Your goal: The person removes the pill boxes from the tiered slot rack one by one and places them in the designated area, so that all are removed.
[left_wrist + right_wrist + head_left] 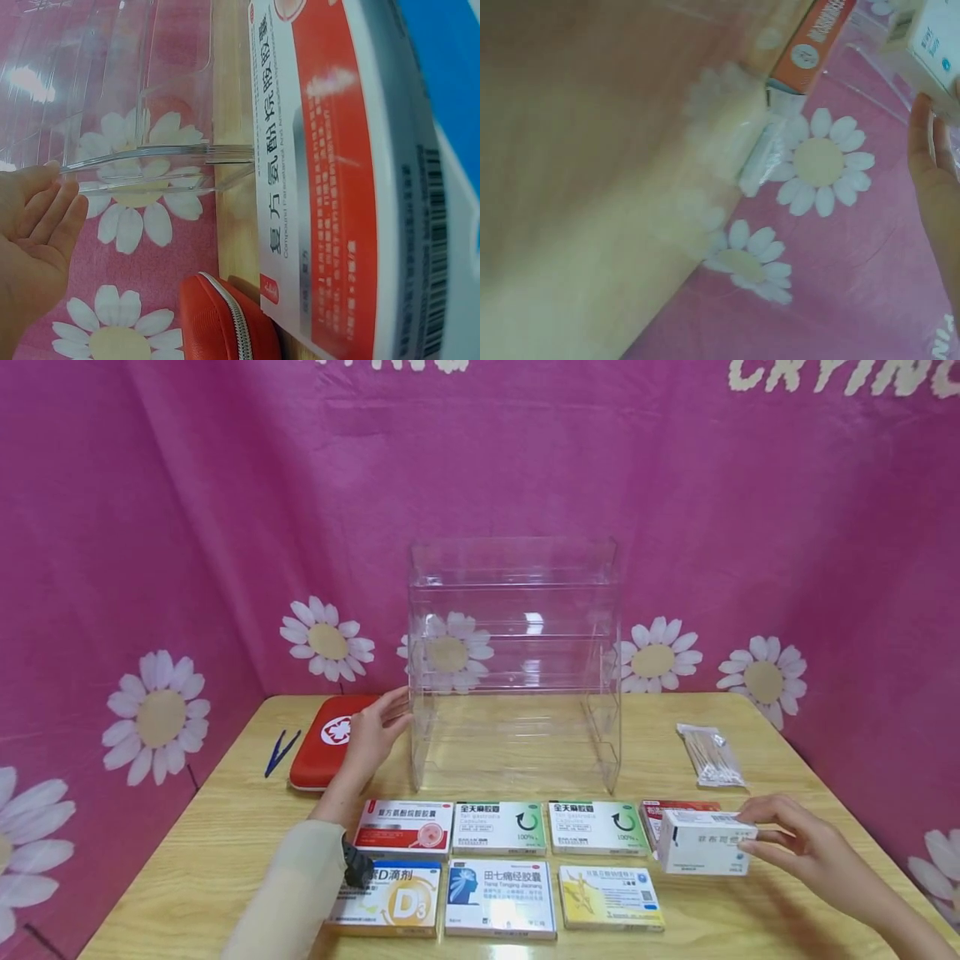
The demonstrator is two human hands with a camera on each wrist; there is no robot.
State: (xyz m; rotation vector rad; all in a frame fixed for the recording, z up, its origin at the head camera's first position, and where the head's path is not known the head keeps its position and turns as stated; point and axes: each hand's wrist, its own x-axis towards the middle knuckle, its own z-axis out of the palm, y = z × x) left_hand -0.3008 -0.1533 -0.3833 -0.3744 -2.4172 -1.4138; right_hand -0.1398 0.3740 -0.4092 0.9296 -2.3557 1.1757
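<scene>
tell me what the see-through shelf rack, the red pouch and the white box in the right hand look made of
Shelf rack: likely clear acrylic, glossy; the daisies show through it and its edges glint.
Red pouch: seems a semi-rigid fabric-covered case, matte, with a zipper.
White box: printed cardboard with sharp folded edges, gripped by the right hand.

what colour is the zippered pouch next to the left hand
Red, with a white emblem; the soft zippered pouch by the left hand shows best in the head view.

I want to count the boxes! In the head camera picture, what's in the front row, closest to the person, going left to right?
D3 drops box → blue-and-white capsule box → yellow box. The left one is partly hidden by the person's sleeve.
</scene>
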